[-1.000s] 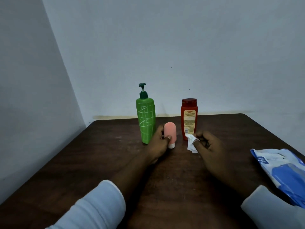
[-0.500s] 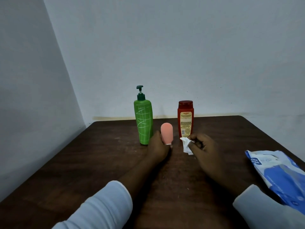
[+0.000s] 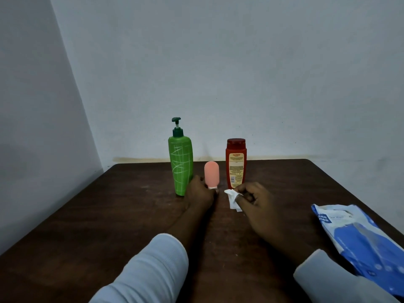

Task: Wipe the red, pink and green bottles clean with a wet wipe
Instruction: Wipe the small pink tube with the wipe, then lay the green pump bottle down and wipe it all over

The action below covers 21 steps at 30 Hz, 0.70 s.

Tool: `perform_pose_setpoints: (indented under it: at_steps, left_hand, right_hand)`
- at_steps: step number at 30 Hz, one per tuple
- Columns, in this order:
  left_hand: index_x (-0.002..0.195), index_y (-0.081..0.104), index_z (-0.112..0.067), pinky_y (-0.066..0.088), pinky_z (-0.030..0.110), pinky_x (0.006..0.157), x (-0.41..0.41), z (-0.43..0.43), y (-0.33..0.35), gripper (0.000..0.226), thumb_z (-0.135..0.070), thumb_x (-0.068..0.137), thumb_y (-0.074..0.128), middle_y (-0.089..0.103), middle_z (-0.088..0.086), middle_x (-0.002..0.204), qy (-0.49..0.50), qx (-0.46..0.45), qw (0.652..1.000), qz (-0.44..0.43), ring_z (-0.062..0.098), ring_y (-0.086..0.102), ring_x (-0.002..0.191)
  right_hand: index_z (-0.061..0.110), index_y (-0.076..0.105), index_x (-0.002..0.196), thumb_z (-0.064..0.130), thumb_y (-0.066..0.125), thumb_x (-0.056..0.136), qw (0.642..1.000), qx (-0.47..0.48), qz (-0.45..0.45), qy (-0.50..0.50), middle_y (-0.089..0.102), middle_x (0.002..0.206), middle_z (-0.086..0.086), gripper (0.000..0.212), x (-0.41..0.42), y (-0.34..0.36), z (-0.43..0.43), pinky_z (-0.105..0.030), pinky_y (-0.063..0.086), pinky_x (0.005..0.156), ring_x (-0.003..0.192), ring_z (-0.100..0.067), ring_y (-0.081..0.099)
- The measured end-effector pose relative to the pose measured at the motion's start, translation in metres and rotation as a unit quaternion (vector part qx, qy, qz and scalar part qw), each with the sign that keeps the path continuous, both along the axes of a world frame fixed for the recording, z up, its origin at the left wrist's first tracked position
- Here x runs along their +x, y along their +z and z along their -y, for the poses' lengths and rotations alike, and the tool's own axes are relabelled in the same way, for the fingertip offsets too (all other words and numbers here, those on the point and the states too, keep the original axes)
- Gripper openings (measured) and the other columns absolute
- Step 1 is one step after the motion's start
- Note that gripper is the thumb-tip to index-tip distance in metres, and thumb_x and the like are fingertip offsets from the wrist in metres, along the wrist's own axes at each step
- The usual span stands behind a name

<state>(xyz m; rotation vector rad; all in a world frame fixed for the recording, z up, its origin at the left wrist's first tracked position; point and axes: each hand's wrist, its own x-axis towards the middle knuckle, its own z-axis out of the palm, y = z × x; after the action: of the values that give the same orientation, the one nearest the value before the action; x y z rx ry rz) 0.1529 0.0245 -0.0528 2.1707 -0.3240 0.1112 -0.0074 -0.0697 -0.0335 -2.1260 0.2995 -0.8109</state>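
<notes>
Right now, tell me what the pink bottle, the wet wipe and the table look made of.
The pink bottle: probably plastic, matte; even colour with no sharp glare. The wet wipe: thin white nonwoven cloth or paper, limp and creased. The table: dark wood or wood veneer, low sheen; faint grain and pale scuffs show.

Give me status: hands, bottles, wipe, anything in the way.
Left hand grips pink bottle at its base. Right hand pinches wet wipe, not touching it. Green bottle, red bottle upright alongside. Nothing blocking.
</notes>
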Motion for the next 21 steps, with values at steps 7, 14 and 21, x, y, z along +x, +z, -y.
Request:
perform_pose_setpoints:
  at_steps: [7,14,21]
  left_hand:
    - [0.116,0.058,-0.014,0.054,0.035,0.08,-0.001,0.0,-0.001,0.052,-0.031,0.077,0.088,0.071,0.007,0.119,0.005,0.015,1.0,0.015,0.025,0.068,0.105]
    - [0.113,0.06,-0.016,0.05,0.029,0.079,-0.02,-0.02,0.005,0.036,-0.027,0.085,0.082,0.068,0.002,0.112,-0.06,0.06,0.996,0.033,0.016,0.062,0.097]
    - [0.107,0.065,-0.014,0.052,0.04,0.072,-0.005,-0.095,0.077,0.021,-0.019,0.087,0.069,0.066,0.008,0.105,-0.125,0.249,0.847,0.452,0.028,0.061,0.09]
  right_hand:
    - [0.033,0.063,0.096,0.015,0.067,0.092,1.0,-0.003,-0.001,-0.008,0.057,0.097,0.015,0.018,0.0,0.0,0.0,-0.017,0.047,0.07,0.086,-0.006,0.06]
    - [0.036,0.061,0.101,0.016,0.066,0.093,0.999,0.035,0.004,-0.034,0.058,0.099,0.016,0.022,0.004,0.001,0.003,-0.023,0.053,0.076,0.091,-0.005,0.06]
    - [0.035,0.057,0.102,0.021,0.06,0.097,0.994,0.096,0.005,-0.049,0.061,0.1,0.014,0.016,0.002,0.001,0.006,-0.022,0.049,0.066,0.089,-0.004,0.061]
